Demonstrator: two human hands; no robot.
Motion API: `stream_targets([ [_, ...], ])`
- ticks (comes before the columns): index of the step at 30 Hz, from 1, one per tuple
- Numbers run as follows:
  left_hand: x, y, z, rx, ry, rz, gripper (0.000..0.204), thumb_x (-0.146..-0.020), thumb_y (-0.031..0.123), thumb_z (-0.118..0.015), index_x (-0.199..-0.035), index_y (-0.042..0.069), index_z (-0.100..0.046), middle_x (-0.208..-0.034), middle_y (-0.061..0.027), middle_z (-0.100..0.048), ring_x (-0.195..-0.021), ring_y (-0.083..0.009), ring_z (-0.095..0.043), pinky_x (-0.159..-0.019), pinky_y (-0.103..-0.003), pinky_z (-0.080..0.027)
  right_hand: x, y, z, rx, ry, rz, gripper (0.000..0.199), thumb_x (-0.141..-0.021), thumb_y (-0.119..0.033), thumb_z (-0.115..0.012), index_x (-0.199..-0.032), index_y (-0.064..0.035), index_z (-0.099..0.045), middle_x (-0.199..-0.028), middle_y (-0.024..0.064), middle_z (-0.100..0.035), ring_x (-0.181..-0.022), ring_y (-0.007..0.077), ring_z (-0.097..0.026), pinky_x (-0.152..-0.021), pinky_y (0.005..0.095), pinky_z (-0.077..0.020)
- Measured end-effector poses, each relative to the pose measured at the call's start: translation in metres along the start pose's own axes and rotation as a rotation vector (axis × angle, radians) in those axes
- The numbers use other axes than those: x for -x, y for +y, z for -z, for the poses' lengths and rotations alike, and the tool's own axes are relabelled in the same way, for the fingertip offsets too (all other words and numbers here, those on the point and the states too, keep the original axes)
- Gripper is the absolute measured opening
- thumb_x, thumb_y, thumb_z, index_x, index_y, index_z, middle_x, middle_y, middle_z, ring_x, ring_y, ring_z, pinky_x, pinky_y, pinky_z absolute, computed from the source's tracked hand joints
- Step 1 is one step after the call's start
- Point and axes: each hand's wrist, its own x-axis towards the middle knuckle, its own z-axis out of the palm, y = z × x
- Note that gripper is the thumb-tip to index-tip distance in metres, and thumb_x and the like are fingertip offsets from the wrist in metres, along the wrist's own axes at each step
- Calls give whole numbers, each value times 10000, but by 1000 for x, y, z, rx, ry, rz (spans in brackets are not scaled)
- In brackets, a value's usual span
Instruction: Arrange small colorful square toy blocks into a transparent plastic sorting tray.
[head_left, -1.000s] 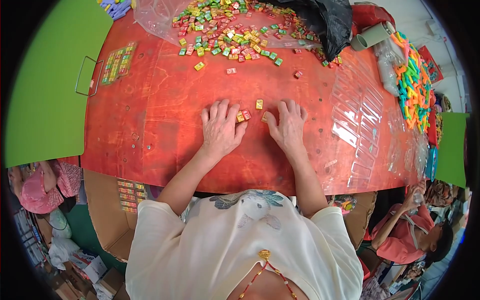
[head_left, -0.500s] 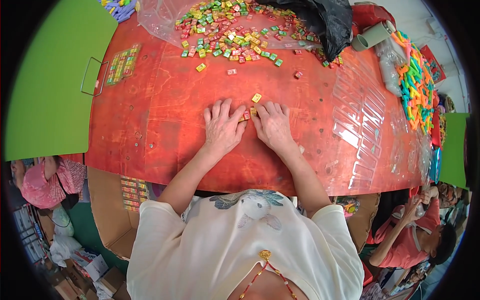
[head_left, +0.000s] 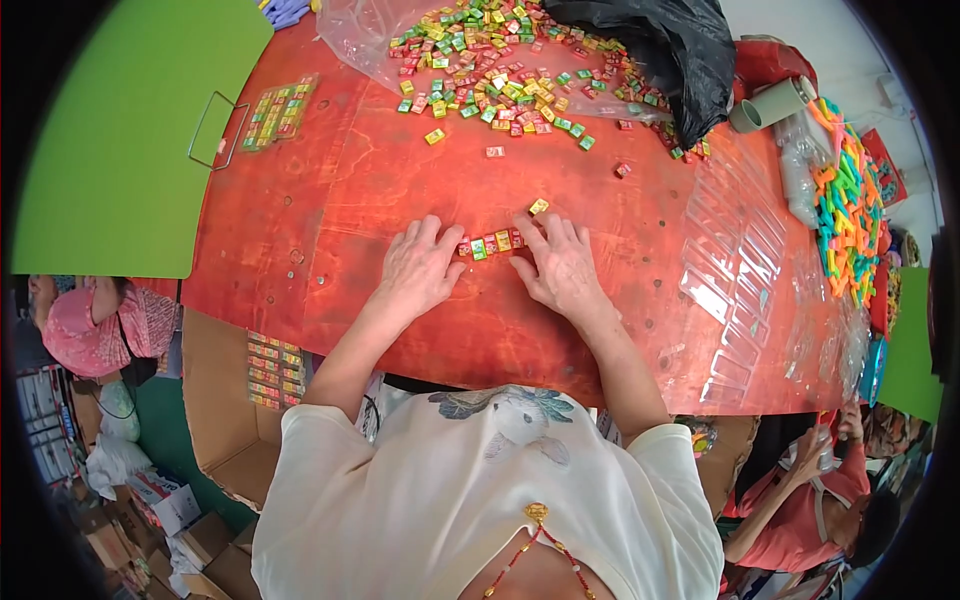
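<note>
A short row of small boxes (head_left: 490,244) in red, yellow and green lies side by side on the red table between my hands. My left hand (head_left: 418,268) rests at the row's left end, its index finger and thumb beside the last box, fingers spread. At the right end, my right hand (head_left: 563,265) has its fingers apart, with the index finger against or close to the end box. Just above that hand's fingers sits a single yellow box (head_left: 539,206). Neither hand is wrapped around anything.
Many loose boxes (head_left: 500,85) are heaped at the far side, near a black plastic bag (head_left: 690,80). Clear plastic trays (head_left: 735,275) lie at right, beside colourful plastic pieces (head_left: 845,220). A filled tray (head_left: 278,112) lies at far left by a green board (head_left: 110,130).
My hands have moved apart, uncovering the row of boxes between them. The whole view has shifted slightly, moving the table's contents toward the right.
</note>
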Motion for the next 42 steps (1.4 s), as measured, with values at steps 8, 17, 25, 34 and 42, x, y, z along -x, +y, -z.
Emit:
stream_targets([
  [8,6,16,-1,40,97,34,467,-772,243,-786,-1176,88,-611,-1120,-132,-540,-1054,-336,-559,-848,-446,-486,8,0,-10,15,19,21,580,-797,-238,-755,-1320,-63,-574,-1224,130,-578,-1054,299,-579,-905,443,-438],
  [17,14,28,-24,-52,160,-1,528,-789,279,-759,-1264,109,-603,-1199,-164,-538,-1039,-329,-547,-798,-472,-470,-11,70,0,196,328,-276,409,-852,-234,-699,-1215,-80,-591,-1142,145,-574,-1047,346,-564,-883,485,-442],
  [25,-1,27,-18,-8,156,7,580,-818,257,-742,-1334,81,-543,-1185,-172,-507,-1032,-345,-564,-786,-470,-522,-33,139,0,341,272,-359,191,-875,-192,-664,-1030,-81,-642,-1020,120,-585,-970,326,-581,-797,459,-477],
  [34,-7,44,-17,64,25,53,612,-826,239,-746,-1364,72,-507,-1120,-161,-480,-993,-355,-598,-755,-461,-564,16,61,-4,8,172,-10,283,-831,-117,-668,-1109,-76,-639,-1069,109,-598,-955,308,-581,-787,457,-470],
  [42,-1,41,-24,13,59,40,580,-849,233,-727,-1370,71,-533,-1189,-170,-507,-1077,-372,-593,-824,-458,-553,35,32,17,49,48,-109,404,-856,-184,-694,-1242,-95,-614,-1210,127,-580,-1100,297,-577,-937,453,-429],
])
